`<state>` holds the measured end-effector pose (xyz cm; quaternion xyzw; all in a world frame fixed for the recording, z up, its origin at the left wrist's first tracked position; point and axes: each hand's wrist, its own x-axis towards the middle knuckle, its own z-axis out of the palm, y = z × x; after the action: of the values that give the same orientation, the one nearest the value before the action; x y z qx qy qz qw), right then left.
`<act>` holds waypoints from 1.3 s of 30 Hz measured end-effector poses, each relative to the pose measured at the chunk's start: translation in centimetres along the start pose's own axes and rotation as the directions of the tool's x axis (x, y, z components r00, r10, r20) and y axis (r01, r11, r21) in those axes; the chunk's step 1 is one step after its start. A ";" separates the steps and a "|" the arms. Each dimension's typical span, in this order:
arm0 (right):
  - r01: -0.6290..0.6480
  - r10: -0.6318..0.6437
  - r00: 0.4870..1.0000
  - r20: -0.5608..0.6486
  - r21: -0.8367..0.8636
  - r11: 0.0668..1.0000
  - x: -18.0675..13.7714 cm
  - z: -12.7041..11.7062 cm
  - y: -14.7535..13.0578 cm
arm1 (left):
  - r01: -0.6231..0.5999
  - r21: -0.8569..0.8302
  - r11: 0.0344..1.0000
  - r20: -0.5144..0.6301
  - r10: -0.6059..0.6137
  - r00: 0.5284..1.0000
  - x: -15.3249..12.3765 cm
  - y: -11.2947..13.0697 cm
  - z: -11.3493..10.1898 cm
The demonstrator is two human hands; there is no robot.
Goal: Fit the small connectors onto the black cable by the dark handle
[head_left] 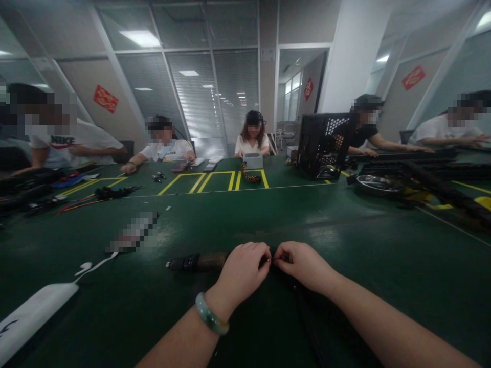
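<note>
My left hand (245,266), with a green bangle (210,314) at its wrist, is closed in a pinch low over the table. My right hand (305,266) is pinched too, its fingertips almost meeting those of the left. A tiny shiny bit shows between them, too small to name. Beside my left hand lies an electric screwdriver (203,261), bit pointing left, its rear end hidden behind the hand. Below my right hand a long dark piece (307,312) runs toward me; its kind is unclear against the dark table.
Left on the green table (238,220) are a phone (134,232), a cord and a white power strip (38,312). A power supply (253,161), a black computer case (320,145) and dark parts (422,176) stand farther off. Several people sit around.
</note>
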<state>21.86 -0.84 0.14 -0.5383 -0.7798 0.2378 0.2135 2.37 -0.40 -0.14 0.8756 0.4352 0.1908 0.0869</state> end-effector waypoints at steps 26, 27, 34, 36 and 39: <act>-0.003 0.003 1.000 -0.018 -0.023 1.000 0.0 0.0 0.0 | -0.016 0.003 1.000 0.010 0.016 1.000 0.0 0.4 -0.4; -0.002 0.002 1.000 -0.012 -0.024 1.000 0.0 0.0 0.0 | -0.016 0.006 1.000 0.012 0.016 1.000 0.0 0.4 -0.4; 0.005 -0.004 1.000 0.009 -0.027 1.000 -0.1 -0.2 -0.3 | -0.023 0.003 1.000 0.009 0.023 1.000 0.0 0.3 -0.2; 0.006 -0.005 1.000 0.005 -0.029 1.000 -0.1 -0.3 -0.3 | -0.027 0.007 1.000 0.005 0.027 1.000 0.0 0.2 -0.2; 0.005 -0.005 1.000 0.005 -0.036 0.999 0.0 -0.3 -0.3 | -0.034 0.008 0.999 0.005 0.034 0.999 0.0 0.2 -0.2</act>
<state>21.79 -0.93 0.53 -0.5394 -0.7860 0.2243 0.2024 2.39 -0.50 0.12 0.8837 0.4208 0.1883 0.0815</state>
